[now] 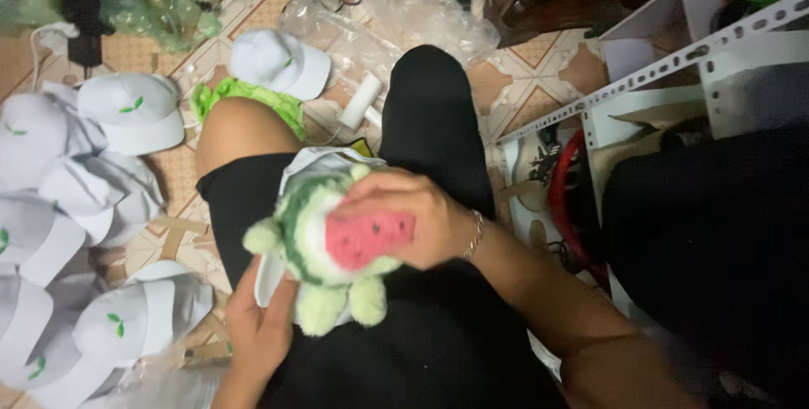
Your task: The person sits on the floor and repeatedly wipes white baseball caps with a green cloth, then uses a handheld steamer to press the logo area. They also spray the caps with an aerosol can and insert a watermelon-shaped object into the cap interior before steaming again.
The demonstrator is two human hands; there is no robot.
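cluttered tiled floor [160,169], patterned beige and brown, seen from above over the person's own lap in black shorts. white caps with small green leaf marks lie in a loose pile [59,207] along the left side, one more white cap [282,64] further up beside a scrap of bright green cloth [253,97]. crumpled clear plastic bags [404,13] at the top middle, a small white roll [361,101] near them. metal slotted shelving [666,64] on the right with a red ring-shaped thing [560,198] low inside, too dim to tell what it is.

plush toy [324,245], green striped body with a pink watermelon-slice face and pale green stubby legs, sits over the lap between both hands. right hand [413,211] is closed over its top and side, fingers curled onto the pink patch, bracelet at the wrist. left hand [261,325] is under it, fingers curled up around a white cap [316,165] that lies beneath the toy; can't tell how firm that grip is.

judgement: toy looks light, soft and squashy, fuzzy so not slippery, not fragile. best grabbed round the body, not by the small legs, which would likely flop. cap looks light, brim stiffer than the crown, so the brim seems the surer hold.
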